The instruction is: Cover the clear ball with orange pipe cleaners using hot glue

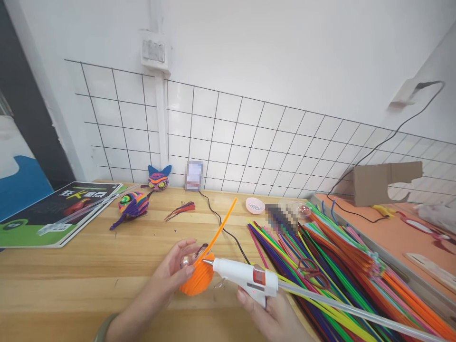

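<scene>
My left hand (174,268) holds a clear ball partly covered with rows of orange pipe cleaner (197,279). One loose orange pipe cleaner end (224,222) sticks up from it to the right. My right hand (265,311) is wrapped round the handle of a white glue gun (238,273), whose metal tip points left at the top of the orange rows. Whether the tip touches them I cannot tell. A long clear glue stick (342,306) runs out of the gun's back to the right.
Bundles of coloured pipe cleaners (342,266) with red scissors (313,274) cover the right side. Behind are a pink bowl (255,205), a phone (194,175) and two striped figures (133,204). A booklet (57,209) lies left; cardboard (374,183) stands right.
</scene>
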### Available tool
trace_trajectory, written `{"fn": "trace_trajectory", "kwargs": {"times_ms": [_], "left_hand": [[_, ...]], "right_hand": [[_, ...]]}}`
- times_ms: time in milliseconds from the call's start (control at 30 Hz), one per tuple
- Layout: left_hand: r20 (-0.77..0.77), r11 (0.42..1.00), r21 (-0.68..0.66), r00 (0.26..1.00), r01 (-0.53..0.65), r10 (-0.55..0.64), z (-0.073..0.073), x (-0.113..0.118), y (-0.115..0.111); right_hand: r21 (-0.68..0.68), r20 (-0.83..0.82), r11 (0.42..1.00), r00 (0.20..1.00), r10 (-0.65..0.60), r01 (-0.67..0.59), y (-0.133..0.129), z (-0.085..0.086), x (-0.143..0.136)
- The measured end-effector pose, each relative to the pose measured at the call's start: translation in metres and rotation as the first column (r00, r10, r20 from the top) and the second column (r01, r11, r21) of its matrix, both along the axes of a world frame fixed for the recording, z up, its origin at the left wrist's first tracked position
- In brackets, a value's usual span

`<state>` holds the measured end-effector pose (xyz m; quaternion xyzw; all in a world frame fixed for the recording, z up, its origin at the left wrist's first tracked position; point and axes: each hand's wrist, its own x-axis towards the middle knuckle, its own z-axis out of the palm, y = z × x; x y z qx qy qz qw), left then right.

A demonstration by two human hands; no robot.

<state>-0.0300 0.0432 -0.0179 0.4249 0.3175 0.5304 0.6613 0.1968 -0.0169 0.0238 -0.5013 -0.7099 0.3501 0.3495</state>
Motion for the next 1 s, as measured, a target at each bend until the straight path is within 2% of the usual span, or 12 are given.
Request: {"fn": "trace_trajectory", "kwargs": {"times_ms": [167, 567, 800, 1000], "left_hand": [[-0.017, 0.998, 0.069, 1.000, -0.004, 0.005, -0.007, 0.003, 0.002], [-0.020, 0.993, 0.117, 1.000, -0.014, 0.017, -0.017, 0.004, 0.007], [-0.011, 0.994, 0.102, 0.999, -0.044, 0.045, -0.013, 0.006, 0.003], [-0.001, 0.993, 0.118, 1.000, -0.017, 0.017, -0.009, 0.005, 0.002]], "right_hand": [[0.023, 0.007, 1.000, 1.000, 0.015, -0.016, -0.001, 0.003, -0.002], [0.068, 0.077, 0.997, 0.997, 0.026, -0.031, 0.003, -0.001, 0.001], [0.068, 0.076, 0.997, 0.997, 0.028, -0.033, 0.002, -0.005, 0.002], [0.057, 0.116, 0.998, 0.993, 0.017, -0.024, 0.001, 0.004, -0.001]]}}
